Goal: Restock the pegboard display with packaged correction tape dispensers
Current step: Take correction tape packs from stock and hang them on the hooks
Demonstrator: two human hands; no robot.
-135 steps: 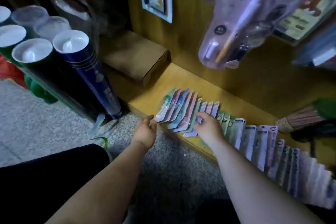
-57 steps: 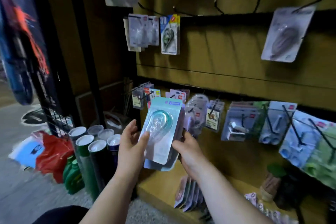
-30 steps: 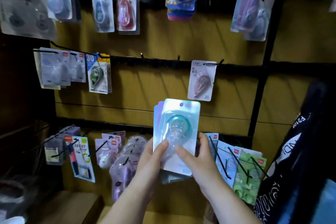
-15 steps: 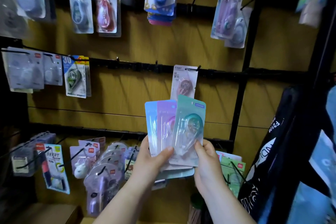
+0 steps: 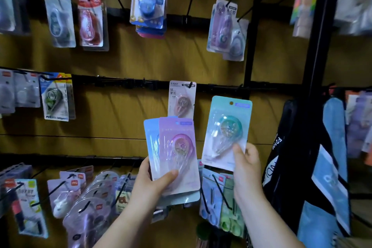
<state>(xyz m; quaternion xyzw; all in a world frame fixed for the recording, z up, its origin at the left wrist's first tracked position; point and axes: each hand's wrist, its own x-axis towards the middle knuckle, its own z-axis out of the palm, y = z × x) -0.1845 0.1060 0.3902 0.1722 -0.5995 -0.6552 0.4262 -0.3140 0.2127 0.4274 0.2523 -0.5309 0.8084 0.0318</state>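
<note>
Packs (image 5: 174, 155) looked light, stiff and slick: right hand (image 5: 245, 165) pinched the green pack (image 5: 226, 131) low at center frame, left hand (image 5: 153, 181) clamped the rest.

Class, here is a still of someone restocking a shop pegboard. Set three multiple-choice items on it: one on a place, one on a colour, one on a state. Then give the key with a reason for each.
1. Where is the teal package?
A. Hanging on a hook
B. In the right hand, apart from the stack
C. Lying on a shelf

2. What colour is the front card of the stack in the left hand?
A. Pink-lilac
B. Bright yellow
C. Black

3. What state is the brown-dispenser package on the middle rail in?
A. Held between two fingers
B. Fallen to the floor
C. Hanging from its hook

Key: 1 B, the right thumb and fingers pinch its lower edge, with a gap to the stack. 2 A, the front card is pink-lilac, with a blue one behind. 3 C, its top hole sits on the hook, and no hand touches it.
</note>
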